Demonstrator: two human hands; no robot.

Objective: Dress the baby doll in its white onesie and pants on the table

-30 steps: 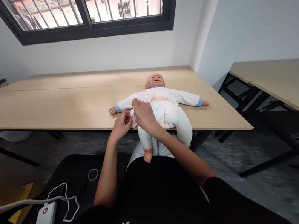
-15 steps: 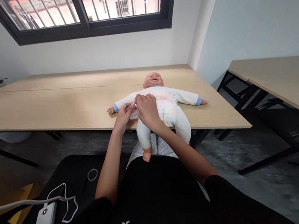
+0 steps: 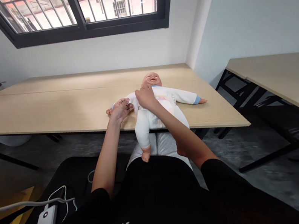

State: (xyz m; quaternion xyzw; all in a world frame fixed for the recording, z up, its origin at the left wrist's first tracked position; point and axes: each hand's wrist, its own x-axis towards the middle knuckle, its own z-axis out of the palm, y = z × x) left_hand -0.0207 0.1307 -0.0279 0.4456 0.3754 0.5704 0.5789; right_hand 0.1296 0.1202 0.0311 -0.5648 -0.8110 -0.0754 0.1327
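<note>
Left hand (image 3: 121, 110): the doll's white sleeve (image 3: 132, 100) is being touched, fingers held together.
Right hand (image 3: 145, 98): the doll's upper chest (image 3: 160, 94) is being touched, fingers held together.
Doll: a white-suited vinyl baby doll (image 3: 169, 103) is being kept supine on the pale wooden table (image 3: 51, 109).

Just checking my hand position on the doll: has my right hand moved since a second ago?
Yes: the right hand has moved away from the table's near edge, toward the doll's head.
</note>
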